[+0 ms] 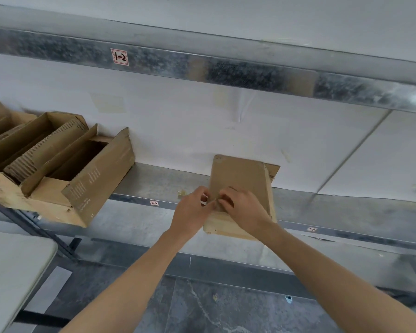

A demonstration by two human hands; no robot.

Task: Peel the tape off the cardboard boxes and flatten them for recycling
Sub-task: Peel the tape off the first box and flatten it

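Label "1-2" on beam, box on shelf

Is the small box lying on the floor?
No, the small box sits up on the metal shelf, where the left hand and right hand pinch at its top.

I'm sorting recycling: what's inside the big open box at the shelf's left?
Inside the open box, cardboard pieces stand on edge, one showing corrugated ridges. A dark gap beside them hides the bottom.
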